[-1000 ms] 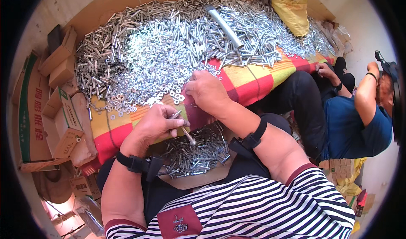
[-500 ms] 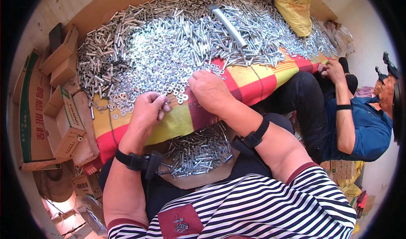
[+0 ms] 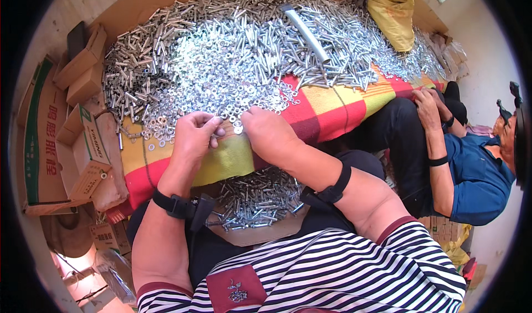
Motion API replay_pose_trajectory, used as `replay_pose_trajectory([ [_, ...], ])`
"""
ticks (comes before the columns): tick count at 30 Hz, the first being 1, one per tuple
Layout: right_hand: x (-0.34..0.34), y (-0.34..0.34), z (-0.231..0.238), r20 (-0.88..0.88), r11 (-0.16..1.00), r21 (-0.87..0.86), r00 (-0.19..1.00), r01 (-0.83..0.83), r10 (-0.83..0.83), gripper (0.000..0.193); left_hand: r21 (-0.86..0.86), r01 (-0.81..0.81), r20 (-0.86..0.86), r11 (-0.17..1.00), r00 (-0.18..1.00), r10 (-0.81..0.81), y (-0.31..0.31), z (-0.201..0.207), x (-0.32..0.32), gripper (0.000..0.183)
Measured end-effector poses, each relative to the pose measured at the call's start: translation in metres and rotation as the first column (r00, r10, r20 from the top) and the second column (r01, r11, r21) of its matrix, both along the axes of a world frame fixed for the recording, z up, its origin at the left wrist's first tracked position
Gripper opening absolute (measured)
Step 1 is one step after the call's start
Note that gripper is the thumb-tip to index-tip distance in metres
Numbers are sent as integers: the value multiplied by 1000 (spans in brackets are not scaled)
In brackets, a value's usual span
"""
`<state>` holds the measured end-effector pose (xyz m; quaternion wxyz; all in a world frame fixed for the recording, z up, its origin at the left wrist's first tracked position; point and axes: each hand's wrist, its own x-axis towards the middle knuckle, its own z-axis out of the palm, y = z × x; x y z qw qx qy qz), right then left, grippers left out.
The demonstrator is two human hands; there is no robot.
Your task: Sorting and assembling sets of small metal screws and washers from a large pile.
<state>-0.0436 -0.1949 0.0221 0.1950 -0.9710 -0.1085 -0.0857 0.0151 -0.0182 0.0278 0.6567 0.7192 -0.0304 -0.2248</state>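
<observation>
My left hand (image 3: 195, 140) is closed in a pinch at the near edge of a heap of metal washers (image 3: 205, 74). A small shiny piece shows by its fingertips, too small to name. Close on its right, my right hand (image 3: 269, 133) is closed with fingers curled downward at the washers; what it pinches is hidden. Between the hands a few loose washers (image 3: 238, 129) lie on the checked blanket (image 3: 227, 155). Below the blanket, an open cardboard box (image 3: 257, 235) between my legs contains many bolts (image 3: 257, 202).
Metal sleeves and bolts (image 3: 144, 47) spread behind the washers, with a metal tube (image 3: 307, 36) on top. A yellow sack (image 3: 390, 13) stands at the far right. Cardboard boxes (image 3: 83, 158) are stacked at left. A co-worker in a blue shirt (image 3: 476, 174) sits at right, hands at the blanket's edge.
My left hand has moved slightly up toward the washers, and my right hand a little down and left, so they are closer together. The co-worker's hands have come together.
</observation>
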Motion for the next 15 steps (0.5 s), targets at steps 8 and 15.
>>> replay_pose_trajectory([
  [8, -12, 2, 3, 195, 990, -42, 971, -135, 141, 6, -8, 7, 14, 1000, 1000, -7, -5, -5, 1, 9],
  [15, 1, -29, 15, -383, 327, 892, 906, 312, 181, 8, 75, 158, 78, 985, 983, -164, -11, -9, -7, 9],
])
